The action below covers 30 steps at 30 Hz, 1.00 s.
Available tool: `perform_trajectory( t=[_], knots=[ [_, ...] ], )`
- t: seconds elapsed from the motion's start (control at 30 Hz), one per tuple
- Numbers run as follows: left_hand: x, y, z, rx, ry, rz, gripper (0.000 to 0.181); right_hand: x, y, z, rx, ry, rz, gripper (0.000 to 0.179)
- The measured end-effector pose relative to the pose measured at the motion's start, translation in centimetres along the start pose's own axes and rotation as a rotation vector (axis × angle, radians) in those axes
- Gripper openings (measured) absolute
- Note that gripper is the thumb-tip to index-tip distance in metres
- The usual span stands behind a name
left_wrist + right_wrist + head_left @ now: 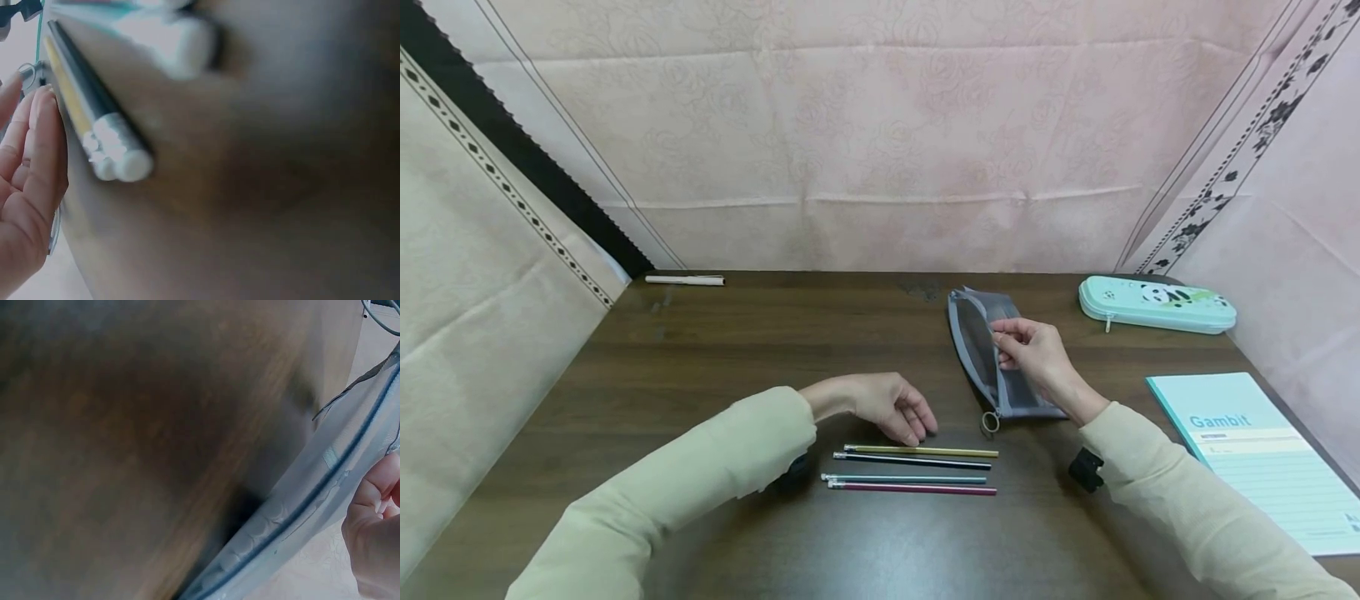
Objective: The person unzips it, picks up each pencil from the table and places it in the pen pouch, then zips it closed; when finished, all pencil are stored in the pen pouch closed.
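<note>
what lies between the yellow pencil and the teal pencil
The black pencil lies between the yellow pencil and the teal pencil, as the head view shows.

head: above, facing forward-down, wide over tabletop (760, 342) | left wrist: low, tilted, close, facing along pencils (89, 87), shared with head | right wrist: tilted, close beside pouch (300, 500), shared with head

Study-desk setup indicated; home or office can't be told from these views. Wood-grain tabletop (775, 333) seen below the left hand (891, 406), printed cloth (887, 150) hung well beyond. Stationery laid out: pencils (917, 461) just nearside of that hand, notebook (1247, 475) and pencil case (1157, 305) right of the right hand (1030, 346).
</note>
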<state>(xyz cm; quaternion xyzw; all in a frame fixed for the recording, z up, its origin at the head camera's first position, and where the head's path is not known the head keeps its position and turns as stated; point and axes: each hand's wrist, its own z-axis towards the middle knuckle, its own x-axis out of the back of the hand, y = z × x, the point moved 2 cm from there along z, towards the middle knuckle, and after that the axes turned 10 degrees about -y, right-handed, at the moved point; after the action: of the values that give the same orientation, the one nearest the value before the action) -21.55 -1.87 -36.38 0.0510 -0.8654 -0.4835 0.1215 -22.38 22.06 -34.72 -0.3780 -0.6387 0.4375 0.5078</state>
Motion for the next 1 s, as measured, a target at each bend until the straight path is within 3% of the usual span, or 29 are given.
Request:
perform_trajectory(
  t=[0.3, 0.7, 1.0],
  knots=[
    [-0.6, -0.9, -0.4, -0.024, 0.080, 0.136, 0.024, 0.0, 0.1, 0.0, 0.002, -0.010, 0.006, 0.033],
    [-1.0, -0.6, -0.4, -0.048, 0.162, 0.372, 0.015, -0.2, 0.0, 0.0, -0.006, -0.012, -0.009, 0.034],
    [-1.4, -0.3, -0.5, -0.076, 0.221, 0.491, 0.014, -0.2, 0.2, 0.1, -0.010, -0.011, -0.005, 0.032]
  ],
)
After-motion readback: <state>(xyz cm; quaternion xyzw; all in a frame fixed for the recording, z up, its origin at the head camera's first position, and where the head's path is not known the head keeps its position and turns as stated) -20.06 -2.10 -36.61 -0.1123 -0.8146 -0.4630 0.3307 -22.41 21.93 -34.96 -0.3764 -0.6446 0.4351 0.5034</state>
